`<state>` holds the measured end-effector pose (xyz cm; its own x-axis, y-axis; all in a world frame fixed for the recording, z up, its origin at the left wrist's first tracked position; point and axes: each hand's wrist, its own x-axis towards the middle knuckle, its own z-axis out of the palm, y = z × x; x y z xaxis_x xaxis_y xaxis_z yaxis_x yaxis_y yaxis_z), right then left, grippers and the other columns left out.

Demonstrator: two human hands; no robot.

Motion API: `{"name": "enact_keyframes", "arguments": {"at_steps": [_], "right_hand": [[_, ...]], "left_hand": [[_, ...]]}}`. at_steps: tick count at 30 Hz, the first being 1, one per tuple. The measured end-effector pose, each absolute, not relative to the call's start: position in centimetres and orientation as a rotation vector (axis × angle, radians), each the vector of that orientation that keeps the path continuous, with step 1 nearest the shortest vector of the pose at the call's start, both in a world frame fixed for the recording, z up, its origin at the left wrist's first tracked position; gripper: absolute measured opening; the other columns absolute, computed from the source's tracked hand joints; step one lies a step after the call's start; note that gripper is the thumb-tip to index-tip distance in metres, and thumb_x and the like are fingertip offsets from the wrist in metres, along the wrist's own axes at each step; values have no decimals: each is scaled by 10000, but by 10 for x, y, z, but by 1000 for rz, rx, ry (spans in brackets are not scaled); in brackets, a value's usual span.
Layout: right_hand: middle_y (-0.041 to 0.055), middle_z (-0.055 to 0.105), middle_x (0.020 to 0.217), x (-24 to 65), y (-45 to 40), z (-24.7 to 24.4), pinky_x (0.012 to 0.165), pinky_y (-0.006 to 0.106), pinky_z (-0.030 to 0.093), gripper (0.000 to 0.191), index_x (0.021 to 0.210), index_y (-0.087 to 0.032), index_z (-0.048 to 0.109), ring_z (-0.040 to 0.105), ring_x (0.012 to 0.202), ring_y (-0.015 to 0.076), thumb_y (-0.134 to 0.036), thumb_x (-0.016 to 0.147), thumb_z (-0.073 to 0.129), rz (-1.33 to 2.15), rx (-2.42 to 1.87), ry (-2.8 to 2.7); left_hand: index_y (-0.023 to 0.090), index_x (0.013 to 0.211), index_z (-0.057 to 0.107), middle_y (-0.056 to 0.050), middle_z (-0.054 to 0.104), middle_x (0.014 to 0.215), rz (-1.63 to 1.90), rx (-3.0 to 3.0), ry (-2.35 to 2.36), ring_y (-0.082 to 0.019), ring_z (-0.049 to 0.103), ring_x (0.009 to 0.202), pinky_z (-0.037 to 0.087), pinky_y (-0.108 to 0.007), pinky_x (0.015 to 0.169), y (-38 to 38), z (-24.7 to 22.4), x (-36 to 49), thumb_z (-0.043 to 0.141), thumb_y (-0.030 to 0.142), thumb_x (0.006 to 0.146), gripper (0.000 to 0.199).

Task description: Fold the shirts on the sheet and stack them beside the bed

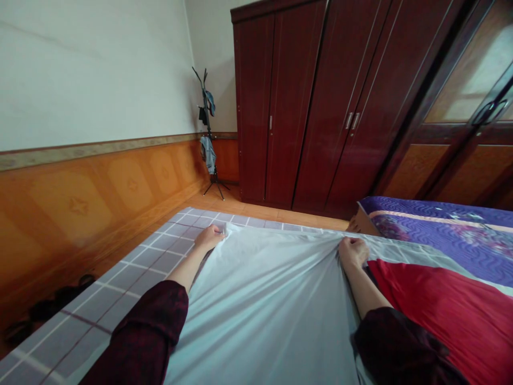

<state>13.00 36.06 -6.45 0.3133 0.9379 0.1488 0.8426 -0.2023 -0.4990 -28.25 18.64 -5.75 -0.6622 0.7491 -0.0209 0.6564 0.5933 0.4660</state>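
A pale blue-white cloth (264,299), thin like a sheet, is stretched between my two hands, with folds fanning out from its far right corner. My left hand (209,238) pinches the cloth's far left corner. At the far right, my right hand (354,251) is closed on its edge, the fingers curled in. The cloth lies over a bed surface with a grey checked cover (148,267). Just right of my right forearm rests a red cloth (444,310). Dark patterned sleeves cover both my upper forearms.
Beyond the bed stands a dark red wardrobe (296,107). A coat rack (208,128) with clothes is in the corner. To the right is a purple quilted cover (452,224). Dark shoes (52,305) lie on the floor along the left wall.
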Motion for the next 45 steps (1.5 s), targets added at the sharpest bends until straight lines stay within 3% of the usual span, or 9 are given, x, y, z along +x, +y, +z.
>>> {"name": "enact_keyframes", "arguments": {"at_steps": [4,10,17,24,30,36,40,45], "right_hand": [[64,623,1010,130,362,-64,788,351,514,273,1034,-133,603,609,875,159,-375,932,528,308,-2169,-1486],[53,622,988,122,358,-60,775,358,510,306,1051,-138,593,609,864,162,-409,937,507,324,-2139,-1530],[158,653,937,114,352,-53,740,363,455,340,1046,-107,607,632,873,243,-305,962,343,267,-2088,-1672],[105,650,994,109,376,-39,788,358,460,333,1126,-128,565,627,915,207,-341,984,351,154,-2073,-1778],[210,658,965,98,385,-56,787,373,443,302,1140,-62,547,639,954,304,-144,922,354,86,-2037,-1976],[231,635,1043,97,395,-59,818,389,451,329,1140,-63,556,627,1000,308,-138,924,319,36,-2100,-2016],[214,639,1050,99,392,-53,830,388,455,334,1131,-68,578,613,1030,305,-172,942,322,48,-2091,-2105],[111,608,1138,107,373,-32,894,421,464,327,1171,-131,562,593,1027,218,-358,955,469,101,-1995,-2303]], "left_hand": [[202,936,648,-57,693,954,618,1201,2569,-228,640,899,466,-303,768,190,-56,-280,716,446,716,335],[126,1056,594,-65,621,1016,720,1097,2566,-180,613,898,522,-373,802,201,-58,-284,552,368,917,283],[131,1092,585,-65,609,1049,752,1109,2554,-184,616,896,538,-351,767,217,-53,-295,579,342,905,282],[150,1136,559,-95,621,1084,823,1206,2791,-217,598,1005,482,-381,853,259,-19,-315,481,334,946,275],[187,1082,573,-152,649,1064,673,1262,2826,-298,615,1005,457,-351,762,266,-60,-310,474,259,899,220],[192,1061,564,-142,643,1090,605,1310,2760,-297,608,1017,451,-342,762,267,-77,-321,499,417,876,298],[199,1123,532,-94,639,1119,614,1415,2618,-235,608,1022,448,-281,784,246,-70,-326,588,452,807,409],[147,1142,529,-117,635,1096,634,1475,2476,-249,610,1006,455,-309,834,164,-61,-318,552,441,768,476]]}}
